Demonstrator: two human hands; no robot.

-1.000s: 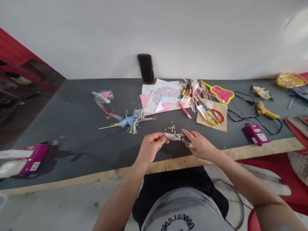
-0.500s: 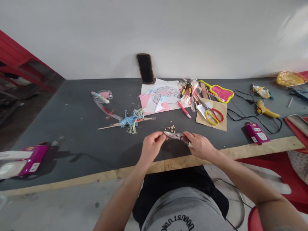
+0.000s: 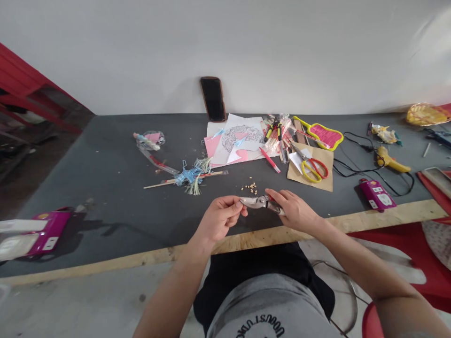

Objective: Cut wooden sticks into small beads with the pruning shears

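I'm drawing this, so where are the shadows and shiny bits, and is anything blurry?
Head view: the phone faintly shades the wall leftward, the left purple box shadows the table rightward; head view: the wall's upper right glares, the pruners gleam, the picture's left edge looks soft.

I can see silver-bladed metal pruning shears (image 3: 261,202), red on the handle, held crosswise, tip leftward, near loosely scattered small tan chunks (image 3: 252,190).

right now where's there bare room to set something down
Widest: dark table between the left purple box and wooden stick. Smaller: between brown card and right purple box, by the wooden front edge. Crowded: papers through scissors; pale bits beside the shears.
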